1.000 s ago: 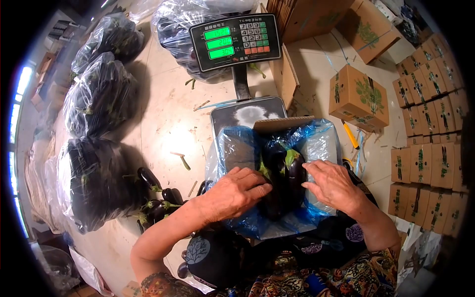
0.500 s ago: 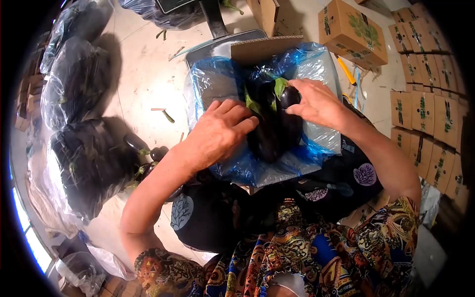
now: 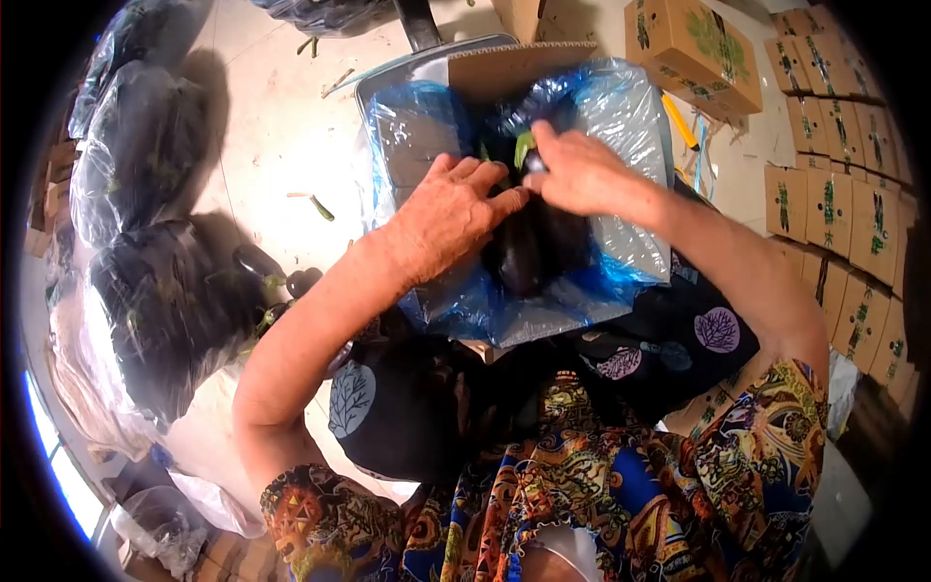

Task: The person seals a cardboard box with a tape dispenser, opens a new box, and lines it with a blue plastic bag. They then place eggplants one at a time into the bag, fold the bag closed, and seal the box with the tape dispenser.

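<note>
Eggplants (image 3: 521,260) lie side by side in a box (image 3: 524,70) lined with blue film (image 3: 417,114), directly before the wearer. The left hand (image 3: 456,211) is over them, fingers bent and thumb extended; whether it grips cannot be told. The right hand (image 3: 582,175) is at the green stem end of one eggplant, thumb and forefinger apart about it — hold not determinable, fingertips blurred. The scale's edge (image 3: 373,82) shows behind the box. At left, filled bags (image 3: 165,310) and loose eggplants (image 3: 257,260); at right, a carton (image 3: 690,56), a yellow tool (image 3: 681,122) just below it, and stacked cartons (image 3: 829,209).
</note>
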